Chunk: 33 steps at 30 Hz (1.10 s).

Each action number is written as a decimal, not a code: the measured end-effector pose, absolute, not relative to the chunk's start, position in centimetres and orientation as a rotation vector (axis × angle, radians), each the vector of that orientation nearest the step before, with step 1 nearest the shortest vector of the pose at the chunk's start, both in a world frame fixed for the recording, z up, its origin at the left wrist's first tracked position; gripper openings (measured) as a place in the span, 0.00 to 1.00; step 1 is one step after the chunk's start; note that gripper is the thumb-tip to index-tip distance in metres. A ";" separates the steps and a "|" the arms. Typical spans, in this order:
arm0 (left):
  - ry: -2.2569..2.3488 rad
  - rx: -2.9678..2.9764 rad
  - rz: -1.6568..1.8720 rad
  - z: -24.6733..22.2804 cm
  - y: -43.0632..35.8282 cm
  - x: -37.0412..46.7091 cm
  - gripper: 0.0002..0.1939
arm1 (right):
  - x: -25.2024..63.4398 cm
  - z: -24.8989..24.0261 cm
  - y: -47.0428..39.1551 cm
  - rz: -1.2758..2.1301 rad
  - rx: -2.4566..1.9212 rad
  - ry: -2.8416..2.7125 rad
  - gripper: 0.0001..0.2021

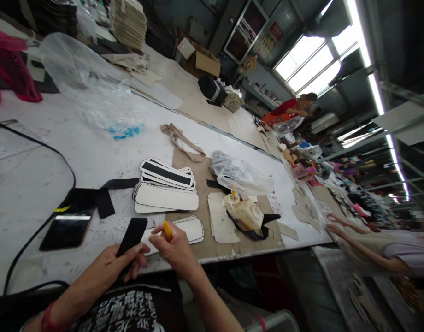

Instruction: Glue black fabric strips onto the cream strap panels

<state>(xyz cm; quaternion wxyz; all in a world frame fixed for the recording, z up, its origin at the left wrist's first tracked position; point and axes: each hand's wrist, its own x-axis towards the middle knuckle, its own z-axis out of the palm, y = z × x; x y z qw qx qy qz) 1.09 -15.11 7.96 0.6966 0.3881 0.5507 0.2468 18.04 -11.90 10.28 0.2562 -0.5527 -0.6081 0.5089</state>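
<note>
At the table's near edge, my left hand is closed on a flat black strip, which sticks up between thumb and fingers. My right hand is closed around a yellow-handled tool. Only the end of its handle shows, so its kind is hidden. Under my right hand lies a white, round-ended panel with a dark edge. Just beyond sits a pile of similar white panels. On top of it, other panels bear black strips. Another black strip extends left from the pile.
A phone and a black cable lie on the left. To the right are a stained plastic container, grey card pieces and a clear bag. A co-worker's hands rest at the table's right end.
</note>
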 end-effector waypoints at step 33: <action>1.184 0.802 0.538 6.2 -18.7 4.2 0.22 | 19.8 8.0 -14.5 1.347 -1.501 -0.741 0.18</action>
